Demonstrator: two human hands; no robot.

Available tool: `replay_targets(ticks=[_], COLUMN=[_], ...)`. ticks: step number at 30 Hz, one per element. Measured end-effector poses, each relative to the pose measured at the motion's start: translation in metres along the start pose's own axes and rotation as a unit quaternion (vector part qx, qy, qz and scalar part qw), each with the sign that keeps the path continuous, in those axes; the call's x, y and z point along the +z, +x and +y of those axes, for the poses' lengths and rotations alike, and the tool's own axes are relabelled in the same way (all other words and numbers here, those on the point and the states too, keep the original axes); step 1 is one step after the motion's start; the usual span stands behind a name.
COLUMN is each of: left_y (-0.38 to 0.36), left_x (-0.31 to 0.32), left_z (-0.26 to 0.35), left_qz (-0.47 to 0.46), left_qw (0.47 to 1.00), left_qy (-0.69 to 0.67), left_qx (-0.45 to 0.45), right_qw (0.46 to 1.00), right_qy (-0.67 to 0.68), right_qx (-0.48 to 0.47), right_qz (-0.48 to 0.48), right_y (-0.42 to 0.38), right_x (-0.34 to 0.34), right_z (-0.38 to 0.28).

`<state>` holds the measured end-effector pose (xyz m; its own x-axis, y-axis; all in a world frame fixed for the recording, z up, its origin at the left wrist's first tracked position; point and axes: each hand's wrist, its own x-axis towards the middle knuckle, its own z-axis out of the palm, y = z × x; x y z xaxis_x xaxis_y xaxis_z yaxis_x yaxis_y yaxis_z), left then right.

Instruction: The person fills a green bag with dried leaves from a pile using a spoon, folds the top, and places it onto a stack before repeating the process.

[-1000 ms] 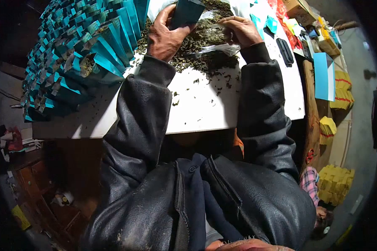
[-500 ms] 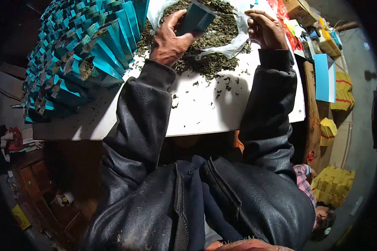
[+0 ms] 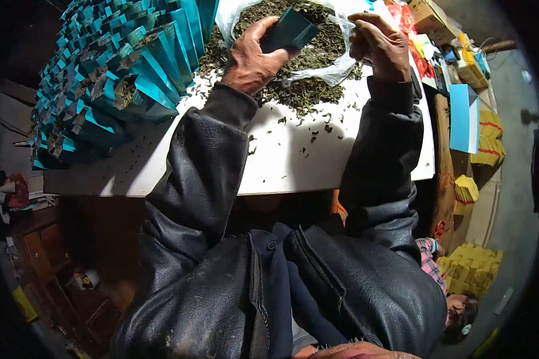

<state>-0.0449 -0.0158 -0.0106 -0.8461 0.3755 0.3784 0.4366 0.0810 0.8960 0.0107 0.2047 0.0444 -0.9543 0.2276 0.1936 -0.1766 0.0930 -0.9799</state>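
My left hand [image 3: 251,60] grips a small teal pouch [image 3: 290,31] and holds it tilted over a heap of dried dark-green leaves [image 3: 308,54] that lies on clear plastic sheeting [image 3: 329,73]. My right hand [image 3: 380,45] hovers at the heap's right side with its fingers curled together; whether it pinches leaves or plastic I cannot tell. Both arms wear black leather sleeves. To the left lies a large stack of filled teal pouches [image 3: 108,78], packed in rows on the white table [image 3: 293,161].
Loose leaf bits are scattered over the white table. Right of it are a blue sheet [image 3: 464,116], cardboard boxes [image 3: 428,12] and yellow stacks [image 3: 473,266]. Another person sits low at the right [image 3: 455,299]. Dark wooden furniture [image 3: 42,245] stands at the lower left.
My right hand has lifted from the middle of the leaf heap to its right edge. My left hand has tilted the teal pouch and moved it slightly right over the leaves.
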Motion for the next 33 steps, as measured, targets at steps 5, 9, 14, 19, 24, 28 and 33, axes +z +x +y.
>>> replay_targets(ticks=[5,9,14,19,24,28,33], left_y=[0.001,0.001,0.004,0.005,0.007,0.005,0.006], left_x=[0.000,0.000,-0.004,-0.011,-0.010,-0.009,-0.007], left_z=[0.000,-0.003,-0.010,-0.015,-0.032,-0.030,-0.035], left_qz=[0.002,0.004,0.042,0.103,0.138,0.142,0.142], left_qw=[1.000,1.000,0.998,0.993,0.990,0.989,0.989], left_qy=[0.007,-0.014,-0.036,-0.042,0.017,0.024,0.028], left_qx=[-0.003,-0.001,0.027,0.032,0.033,0.014,0.017], right_qw=[0.970,0.869,0.910,0.813,0.799,0.884,0.902], right_qy=[-0.150,-0.336,-0.309,-0.513,-0.545,-0.416,-0.394], right_qx=[-0.189,-0.361,-0.238,-0.211,-0.228,-0.210,-0.174], right_qz=[-0.032,0.042,0.143,0.178,0.108,0.017,-0.041], right_y=[-0.003,-0.002,-0.005,0.024,0.017,0.013,0.002], right_x=[0.014,0.025,0.017,-0.013,0.009,0.029,0.047], right_z=[0.005,0.005,-0.005,0.063,0.072,0.077,0.069])
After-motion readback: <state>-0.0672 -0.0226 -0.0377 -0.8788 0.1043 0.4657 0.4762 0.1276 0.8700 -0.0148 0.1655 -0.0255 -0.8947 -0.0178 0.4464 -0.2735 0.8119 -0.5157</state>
